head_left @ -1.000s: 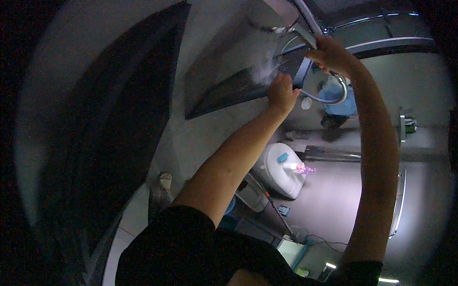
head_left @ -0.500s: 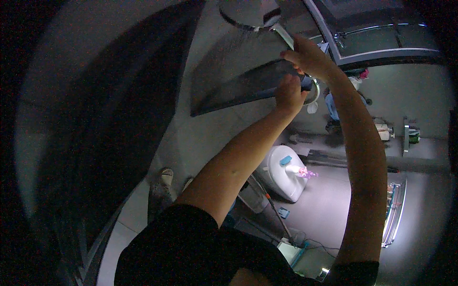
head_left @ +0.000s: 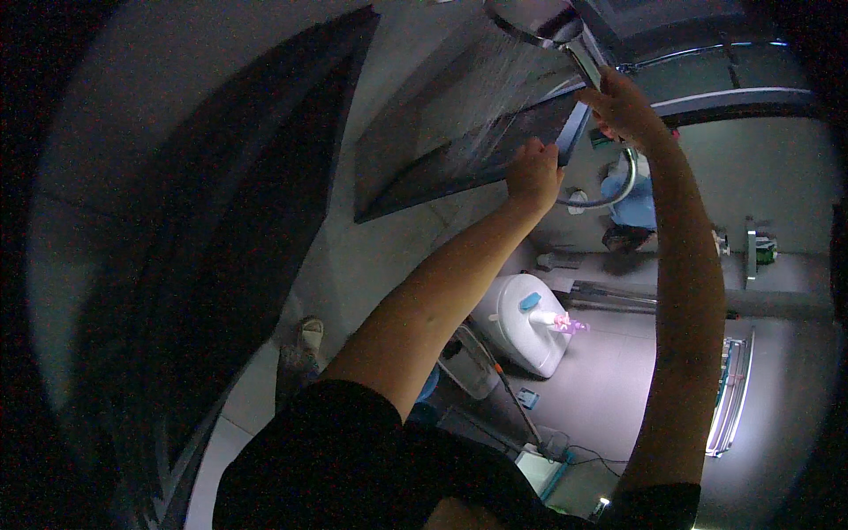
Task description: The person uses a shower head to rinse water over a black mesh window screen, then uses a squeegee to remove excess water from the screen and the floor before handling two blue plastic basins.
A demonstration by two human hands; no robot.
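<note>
Right hand (head_left: pixel 621 110) clasped round handheld shower head (head_left: pixel 549 32) | spraying end up-left of the fingers | left hand (head_left: pixel 533 179) curled over dark panel (head_left: pixel 468 170)

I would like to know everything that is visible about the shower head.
The shower head is wide and round, with a shiny, chrome-like rim and a straight, silvery handle. It is at the top of the picture, partly cut off by the edge. It is running: thin water streams fall toward the lower left. The person's right hand grips the handle, and a curved, silvery hose shows below that hand. The spray holes cannot be made out.
</note>
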